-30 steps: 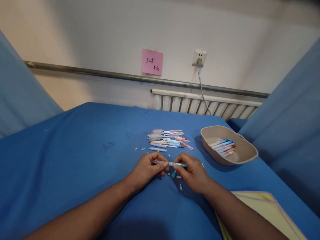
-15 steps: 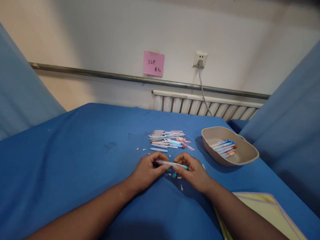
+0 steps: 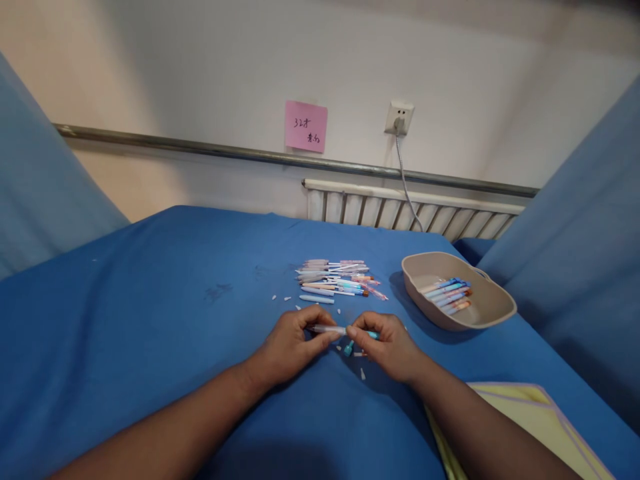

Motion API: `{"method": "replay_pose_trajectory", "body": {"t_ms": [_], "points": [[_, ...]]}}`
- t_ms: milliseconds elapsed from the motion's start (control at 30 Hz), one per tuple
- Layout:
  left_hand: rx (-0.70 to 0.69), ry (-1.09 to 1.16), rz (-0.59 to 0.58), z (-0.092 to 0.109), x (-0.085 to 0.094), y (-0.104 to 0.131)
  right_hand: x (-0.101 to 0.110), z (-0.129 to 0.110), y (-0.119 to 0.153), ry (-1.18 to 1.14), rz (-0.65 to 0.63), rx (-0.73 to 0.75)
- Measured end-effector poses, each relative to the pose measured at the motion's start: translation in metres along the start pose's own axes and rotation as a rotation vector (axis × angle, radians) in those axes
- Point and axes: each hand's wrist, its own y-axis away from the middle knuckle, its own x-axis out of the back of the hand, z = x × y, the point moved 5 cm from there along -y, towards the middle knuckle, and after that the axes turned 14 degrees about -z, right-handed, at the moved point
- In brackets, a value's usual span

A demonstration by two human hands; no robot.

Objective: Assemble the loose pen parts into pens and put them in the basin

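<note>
A slim pen with a pale barrel and a teal end lies sideways between both hands. My left hand pinches its pale left part, while my right hand has thumb and fingers closed around the teal right part. Just below the pen is a small teal piece, and small white tips are scattered on the blue cloth. Beyond my hands lies a pile of pens and pen parts, with a light blue barrel at its near edge.
On the right stands a beige basket holding several pens. A folded yellow cloth lies at the lower right, partly under my right forearm. The blue-covered table meets a wall with a radiator, and blue curtains hang at both sides.
My right hand's fingertips have shifted slightly along the pen, and less of its teal part shows. The view has moved a little; both hands keep their grip.
</note>
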Motion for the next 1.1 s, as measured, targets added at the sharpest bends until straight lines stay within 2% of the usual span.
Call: {"method": "replay_pose_trajectory", "body": {"t_ms": [100,233,333,500,667,933,1100], "points": [[-0.003,0.012,0.0,-0.001,0.0,-0.001,0.0,0.006,-0.002,-0.122,-0.004,-0.02],[0.044,0.109,0.013,-0.007,0.001,-0.005,-0.001,0.017,-0.003,-0.405,-0.025,-0.021],[0.056,0.198,-0.02,-0.01,-0.002,-0.007,-0.002,0.019,-0.002,-0.466,-0.024,-0.047],[0.095,0.274,-0.1,-0.014,-0.009,-0.007,-0.002,0.008,-0.001,-0.299,0.021,0.007],[0.118,0.204,-0.141,-0.016,-0.011,-0.005,0.002,0.0,0.001,-0.034,0.04,0.059],[-0.043,-0.056,-0.032,0.003,-0.004,-0.001,0.002,-0.001,0.0,0.051,-0.013,0.001],[-0.078,-0.091,0.005,0.007,-0.001,0.001,-0.001,0.0,0.0,-0.016,-0.025,-0.023]]}}
